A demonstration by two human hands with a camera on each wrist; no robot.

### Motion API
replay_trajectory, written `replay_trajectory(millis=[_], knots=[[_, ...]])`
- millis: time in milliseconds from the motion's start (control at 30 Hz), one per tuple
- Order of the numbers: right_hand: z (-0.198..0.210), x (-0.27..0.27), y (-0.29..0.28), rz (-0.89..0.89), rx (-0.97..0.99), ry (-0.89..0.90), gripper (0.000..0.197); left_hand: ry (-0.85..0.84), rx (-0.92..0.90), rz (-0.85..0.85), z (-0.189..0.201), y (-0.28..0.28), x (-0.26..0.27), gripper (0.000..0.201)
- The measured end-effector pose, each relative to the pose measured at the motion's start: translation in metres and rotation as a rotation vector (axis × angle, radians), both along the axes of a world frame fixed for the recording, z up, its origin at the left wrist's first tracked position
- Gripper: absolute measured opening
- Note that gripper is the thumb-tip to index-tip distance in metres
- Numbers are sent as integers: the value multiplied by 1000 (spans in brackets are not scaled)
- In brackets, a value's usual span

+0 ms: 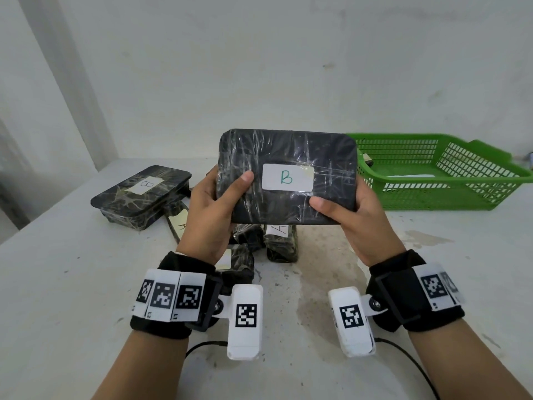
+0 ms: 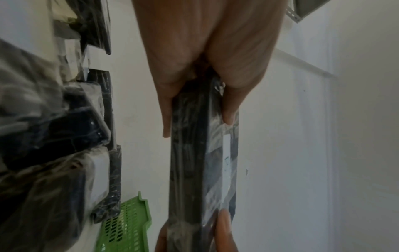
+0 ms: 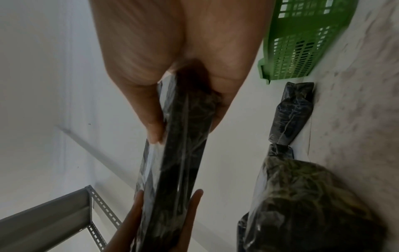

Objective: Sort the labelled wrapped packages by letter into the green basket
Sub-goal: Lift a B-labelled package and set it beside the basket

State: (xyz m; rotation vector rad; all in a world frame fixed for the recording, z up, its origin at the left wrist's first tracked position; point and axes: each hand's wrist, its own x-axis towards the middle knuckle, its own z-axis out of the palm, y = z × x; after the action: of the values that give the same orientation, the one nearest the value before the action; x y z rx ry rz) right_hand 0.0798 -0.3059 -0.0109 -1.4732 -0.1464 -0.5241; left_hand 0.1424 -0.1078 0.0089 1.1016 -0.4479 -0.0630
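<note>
A flat black wrapped package (image 1: 288,157) with a white label reading B is held up above the table, its face toward the head camera. My left hand (image 1: 213,203) grips its left end, thumb on the front. At its right end my right hand (image 1: 346,215) grips it the same way. The wrist views show the package (image 2: 200,153) (image 3: 179,153) edge-on between thumb and fingers. The green basket (image 1: 450,194) stands on the table at the right, behind the package.
Another B-labelled package (image 1: 141,194) lies on the table at the left. Several smaller wrapped packages, one labelled A (image 1: 281,241), lie under my hands. A white wall runs behind the table (image 1: 57,284). A metal shelf frame (image 3: 64,213) shows in the right wrist view.
</note>
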Motion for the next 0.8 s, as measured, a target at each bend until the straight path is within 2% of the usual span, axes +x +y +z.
replay_trajectory(millis=[67,133,267,400,467,533,600,667,733,767,800], knots=[[0,0,2,-4,20,10,65,-5,20,-5,0,2,0,23],[-1,0,2,-47,9,-1,53,3,30,-12,-1,2,1,27],[-2,1,0,-83,-9,-13,45,53,61,-77,0,1,1,49],[1,-1,2,-70,-29,18,40,30,86,32,0,0,1,28],[4,-2,5,-47,-14,35,47,20,92,54,0,0,0,26],[6,-3,6,-29,-14,62,64,18,113,61,1,1,-2,28],[7,-3,6,-35,20,69,60,21,133,59,2,0,-2,30],[6,-3,5,-80,15,52,45,39,131,6,2,2,-2,42],[4,-3,6,-114,-8,33,43,63,142,-31,2,3,-2,72],[3,-3,6,-120,-11,33,43,63,143,-32,2,3,-2,76],[3,-3,7,-117,-9,35,41,55,145,-14,3,2,-3,69]])
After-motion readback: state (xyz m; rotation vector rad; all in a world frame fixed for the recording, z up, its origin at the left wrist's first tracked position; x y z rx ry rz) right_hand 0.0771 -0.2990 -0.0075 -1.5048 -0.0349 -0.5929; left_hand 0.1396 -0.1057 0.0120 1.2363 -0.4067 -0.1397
